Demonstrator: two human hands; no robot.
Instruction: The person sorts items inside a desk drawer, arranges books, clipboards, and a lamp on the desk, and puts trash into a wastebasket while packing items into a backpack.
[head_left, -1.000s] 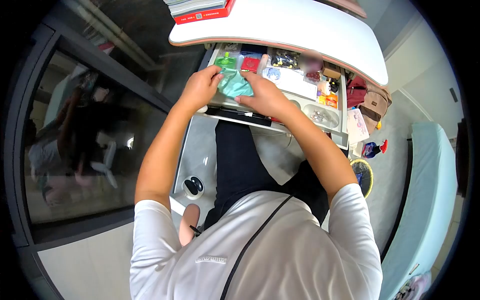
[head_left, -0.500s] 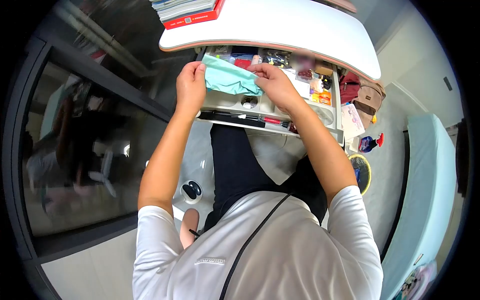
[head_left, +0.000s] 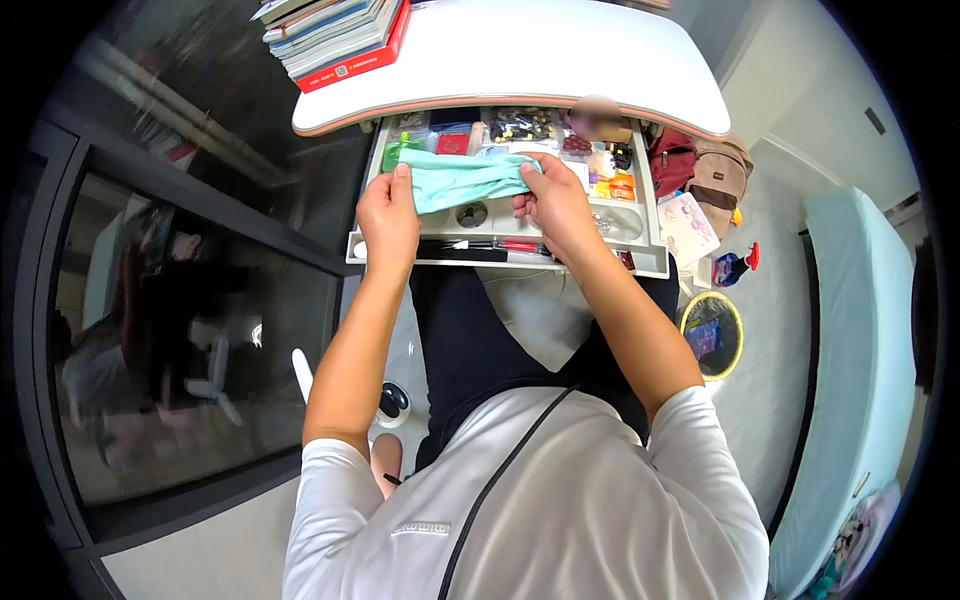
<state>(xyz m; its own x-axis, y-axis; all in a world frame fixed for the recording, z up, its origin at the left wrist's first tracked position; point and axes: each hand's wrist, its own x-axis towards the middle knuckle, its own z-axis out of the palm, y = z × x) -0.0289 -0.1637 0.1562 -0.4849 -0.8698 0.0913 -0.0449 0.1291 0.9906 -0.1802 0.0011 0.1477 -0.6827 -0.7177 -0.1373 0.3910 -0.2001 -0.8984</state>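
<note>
From where I stand, the biggest thing near the work is the white desk (head_left: 540,60), with its drawer (head_left: 651,215) pulled out beneath it over the person's lap. Above the front part of that drawer, the mint-green cloth (head_left: 460,181) hangs between two bare hands, stretched sideways and creased along its length. I can't tell whether it is woven fabric or a thin pouch. It looks light and limp, with nothing stiff in it, so I'd expect it to sag and fold wherever it isn't held. It seems hard to break, perhaps a little slick.

The left hand (head_left: 389,218) has its thumb pressed on the left end, the other fingers mostly hidden behind. The right hand (head_left: 562,208) pinches the bunched right end between thumb and forefinger, its lower fingers curled in below. Those two ends look like the right places to hold; a grip at the middle alone would let both sides flop.

Behind the cloth lies a green packet (head_left: 392,155), and a smaller red booklet (head_left: 452,144) beyond its upper edge. Just below sits a little round metallic piece (head_left: 472,215).
</note>
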